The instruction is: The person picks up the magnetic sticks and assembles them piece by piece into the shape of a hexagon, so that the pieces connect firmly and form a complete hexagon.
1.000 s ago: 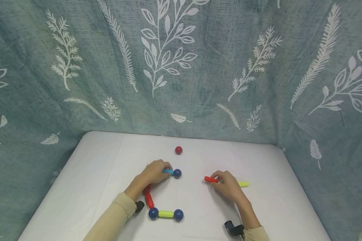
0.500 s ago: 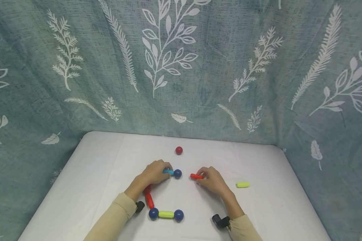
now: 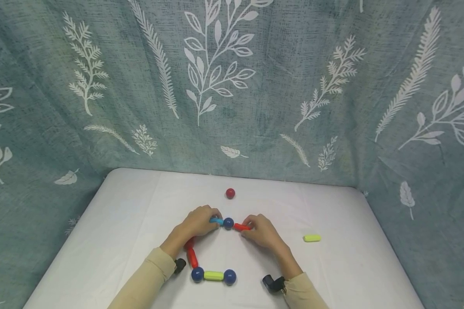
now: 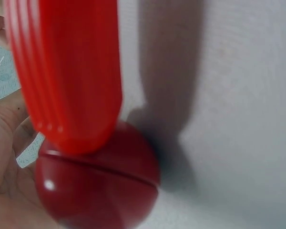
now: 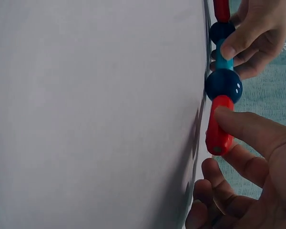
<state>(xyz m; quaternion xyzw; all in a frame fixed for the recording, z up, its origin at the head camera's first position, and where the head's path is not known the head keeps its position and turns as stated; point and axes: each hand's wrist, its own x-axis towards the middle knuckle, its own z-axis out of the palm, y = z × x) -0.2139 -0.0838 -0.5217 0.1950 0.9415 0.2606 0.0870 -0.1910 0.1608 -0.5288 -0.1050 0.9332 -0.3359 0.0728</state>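
Note:
My left hand (image 3: 199, 221) pinches a light blue magnetic rod (image 3: 217, 220) with a dark blue ball (image 3: 228, 223) at its right end. A short red rod (image 3: 241, 227) is pinched between the thumb and fingers of my right hand (image 3: 263, 231); its end meets that ball in the right wrist view. There, another dark blue ball (image 5: 222, 31) and a further red rod (image 5: 221, 10) continue the chain beyond the light blue rod. Below my left wrist, a red rod (image 4: 66, 71) joins a dark red ball (image 4: 97, 181), partly hidden in the head view.
Nearer the front, a yellow-green rod (image 3: 214, 276) links two dark blue balls, the left one (image 3: 197, 274) joined to the red rod (image 3: 192, 258). A loose dark red ball (image 3: 230, 193) lies at the back. Another yellow-green rod (image 3: 312, 238) lies at right on the white table (image 3: 355, 274).
My right hand has moved left with the red rod, away from the loose yellow-green rod, bringing the rod's end to the dark blue ball. My left hand has stayed in place.

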